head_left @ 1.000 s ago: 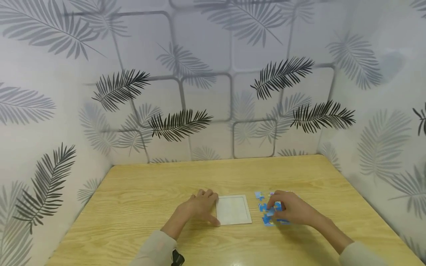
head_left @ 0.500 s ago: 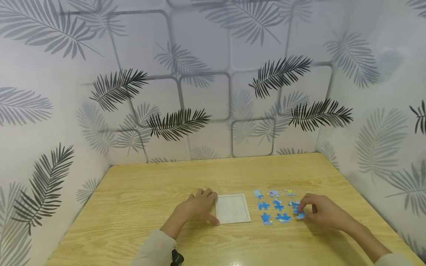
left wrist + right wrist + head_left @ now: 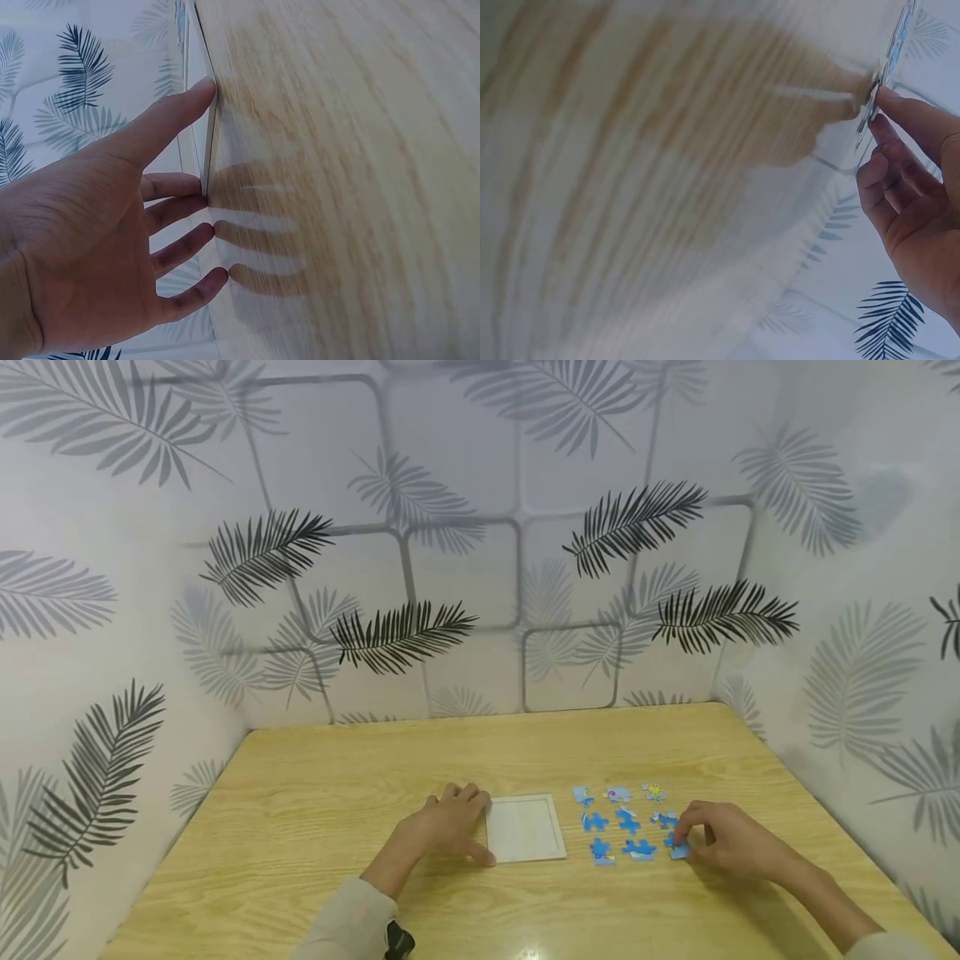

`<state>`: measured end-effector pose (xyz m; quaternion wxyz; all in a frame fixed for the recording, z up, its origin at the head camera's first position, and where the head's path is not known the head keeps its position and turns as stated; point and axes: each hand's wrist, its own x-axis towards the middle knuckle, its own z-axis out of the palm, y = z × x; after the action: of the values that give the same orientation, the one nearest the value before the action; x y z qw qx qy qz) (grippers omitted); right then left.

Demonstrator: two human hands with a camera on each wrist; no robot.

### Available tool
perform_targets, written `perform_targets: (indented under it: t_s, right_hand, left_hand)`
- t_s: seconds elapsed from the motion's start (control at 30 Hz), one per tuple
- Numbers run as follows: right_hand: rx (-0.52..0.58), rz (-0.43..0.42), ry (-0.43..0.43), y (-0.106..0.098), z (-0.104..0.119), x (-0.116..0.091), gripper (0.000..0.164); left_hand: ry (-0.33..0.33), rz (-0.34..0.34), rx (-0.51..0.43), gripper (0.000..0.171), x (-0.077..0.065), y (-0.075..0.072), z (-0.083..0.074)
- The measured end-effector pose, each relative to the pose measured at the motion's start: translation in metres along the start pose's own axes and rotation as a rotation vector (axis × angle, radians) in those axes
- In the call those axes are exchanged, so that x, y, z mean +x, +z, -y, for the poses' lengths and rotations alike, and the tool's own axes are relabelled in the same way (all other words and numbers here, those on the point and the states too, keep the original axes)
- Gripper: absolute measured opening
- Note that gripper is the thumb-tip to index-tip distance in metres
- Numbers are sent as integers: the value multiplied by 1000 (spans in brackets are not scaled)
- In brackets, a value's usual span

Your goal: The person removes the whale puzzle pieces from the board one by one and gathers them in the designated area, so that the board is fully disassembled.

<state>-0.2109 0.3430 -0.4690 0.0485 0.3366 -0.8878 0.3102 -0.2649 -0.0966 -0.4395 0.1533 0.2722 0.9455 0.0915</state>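
Observation:
My left hand touches the left edge of a pale, square puzzle tray, its thumb at the near corner and fingers at the far one. In the left wrist view the fingers spread loosely and the tips meet the table. At the lower right of the loose pieces, my right hand pinches a blue puzzle piece between thumb and index finger, down at table level. The right wrist view shows the thumb on the piece's edge, with the other fingers curled below it.
Several blue and light jigsaw pieces lie in rows right of the tray, one with a yellow sun. The wood-grain table meets a leaf-patterned wall covering at the back and sides.
My right hand has moved right with the blue piece, from over the other pieces to their lower right, then slightly down. My left hand has stayed at the tray.

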Motion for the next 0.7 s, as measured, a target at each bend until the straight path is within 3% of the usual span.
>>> perform_targets:
  t_s: [0.43,0.7]
  right_hand:
    - [13,10,-9,4,-1,-4,27]
    - [-33,-43,-14,1,10,5,15]
  left_hand:
    - [-1,0,-23,83,-6,0,1]
    - [27,2,-20,88,-17,7,4]
